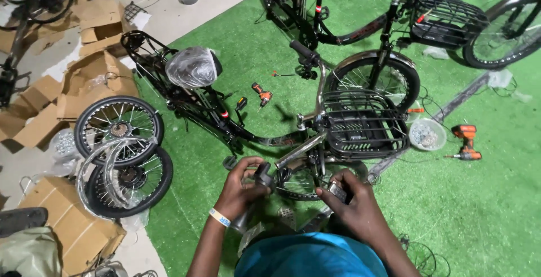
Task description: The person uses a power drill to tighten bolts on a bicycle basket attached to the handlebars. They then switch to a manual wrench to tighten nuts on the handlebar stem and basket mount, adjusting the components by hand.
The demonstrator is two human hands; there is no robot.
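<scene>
While the left hand [241, 189] wraps its fingers around the dark handlebar grip [262, 174], the right hand [350, 205] pinches a small grey metal tool [337, 192] just beside it, both hands closed on what they hold. A pale wristband [220, 218] circles the left wrist. Directly beyond the hands stands a black bicycle [242, 133] on green artificial turf [484, 209], its wire front basket [363, 123] just past the right hand and its plastic-wrapped saddle [191, 67] beyond the left. Left of the left hand lie stacked spoked wheels [121, 153] among cardboard boxes [84, 85]. Right of the right hand, well apart, sit a clear tub of small hardware [426, 134] and an orange drill [466, 142]. Farther off stand more bicycles [394, 23].
</scene>
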